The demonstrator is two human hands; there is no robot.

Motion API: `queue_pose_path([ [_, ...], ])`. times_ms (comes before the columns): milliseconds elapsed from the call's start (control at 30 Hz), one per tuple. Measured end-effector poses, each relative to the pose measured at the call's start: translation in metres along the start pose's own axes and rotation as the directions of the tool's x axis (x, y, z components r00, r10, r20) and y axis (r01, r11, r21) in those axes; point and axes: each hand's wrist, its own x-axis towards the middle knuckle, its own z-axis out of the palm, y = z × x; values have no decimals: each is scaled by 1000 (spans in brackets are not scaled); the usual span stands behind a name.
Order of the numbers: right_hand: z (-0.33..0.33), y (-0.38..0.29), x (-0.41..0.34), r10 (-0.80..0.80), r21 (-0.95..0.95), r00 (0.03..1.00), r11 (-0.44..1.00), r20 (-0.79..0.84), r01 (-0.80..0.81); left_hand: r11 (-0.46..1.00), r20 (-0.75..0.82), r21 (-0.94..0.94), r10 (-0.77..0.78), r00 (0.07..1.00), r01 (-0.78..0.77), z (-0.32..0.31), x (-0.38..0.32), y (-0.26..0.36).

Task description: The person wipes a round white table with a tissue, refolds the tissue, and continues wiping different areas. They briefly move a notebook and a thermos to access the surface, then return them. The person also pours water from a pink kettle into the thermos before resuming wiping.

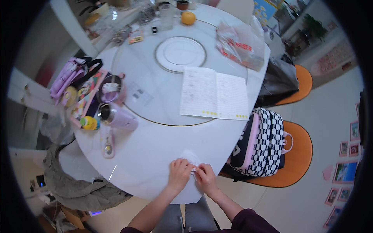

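Near the front edge of the white marble-patterned table, a crumpled white tissue or thin cloth is pinched between the fingers of both hands. My left hand is curled over its left side. My right hand grips its lower right part, with the thumb and fingertips close to the left fingertips. The fingers partly hide the white piece. Farther in lies an open notebook with handwriting and small yellow stickers along its lower edge.
Left stand a lilac tumbler, a pink cup, a yellow bottle and a lilac pouch. A plastic bag and orange lie farther back. A checkered backpack rests on an orange chair at right.
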Motion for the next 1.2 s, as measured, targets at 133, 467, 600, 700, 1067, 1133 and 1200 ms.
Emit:
queue_pose_path([
  [133, 0, 8, 34, 43, 31, 994, 999, -98, -40, 997, -32, 68, -32, 999, 34, 10, 34, 1],
  [467, -5, 47, 95, 36, 35, 979, 999, -201, -29, 996, -28, 89, -16, 999, 18, 34, 108, -5],
  [600, -8, 66, 106, -4, 38, 984, 999, -178, 11, 994, -49, 103, 24, 998, -19, 45, 124, -8],
  [700, -8, 67, 106, 6, 50, 980, 999, -199, 4, 993, -25, 119, 10, 1000, -7, 45, 126, -8],
  [1067, 3, 49, 89, 55, -42, 974, 997, -220, -65, 998, -2, 45, 38, 999, -38, 35, 110, -12],
  [1133, 3, 43, 78, 66, -57, 974, 995, -216, -80, 998, -4, 34, 44, 999, -44, 33, 102, -10],
  [1200, 6, 39, 72, 89, -61, 973, 993, -212, -105, 998, 1, 35, 47, 999, -47, 31, 96, -9],
])
